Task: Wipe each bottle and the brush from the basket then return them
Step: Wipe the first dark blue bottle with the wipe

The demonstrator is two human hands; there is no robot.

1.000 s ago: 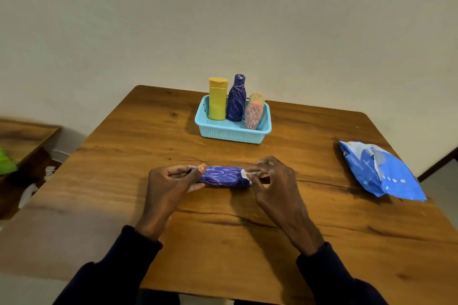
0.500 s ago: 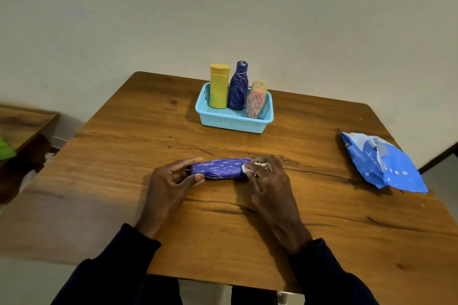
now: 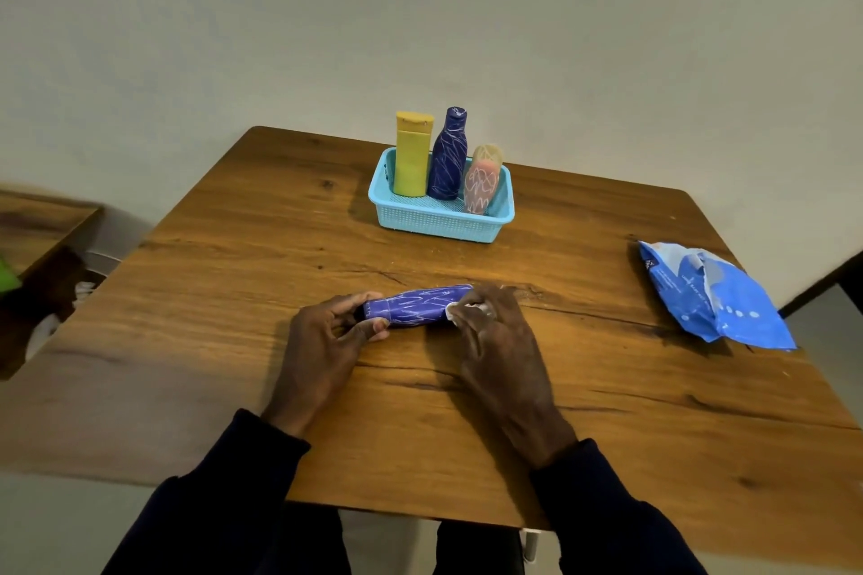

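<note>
**Wiping the lying purple bottle**

I have the purple bottle (image 3: 415, 306) lying flat on the counter (image 3: 224, 294), close in front of me and well apart from the basket (image 3: 439, 222). My left hand (image 3: 322, 341) pinches its narrower end between thumb and fingers (image 3: 362, 298). My right hand (image 3: 495, 341) is curled round a white wipe (image 3: 454, 310), which it presses against the wider end.

To do this step well, I judge the left pinch should be firm so the bottle cannot roll. I should turn it a little between strokes and draw the wipe along its whole length, so no side is missed.

The bottle is slim and purple, scrawled with pale lines. It looks smooth and likely to roll.

In the basket stand a yellow bottle (image 3: 412, 159), a second purple bottle (image 3: 448, 159) and a leaning pink piece (image 3: 482, 184). I cannot tell whether that piece is the brush.
</note>
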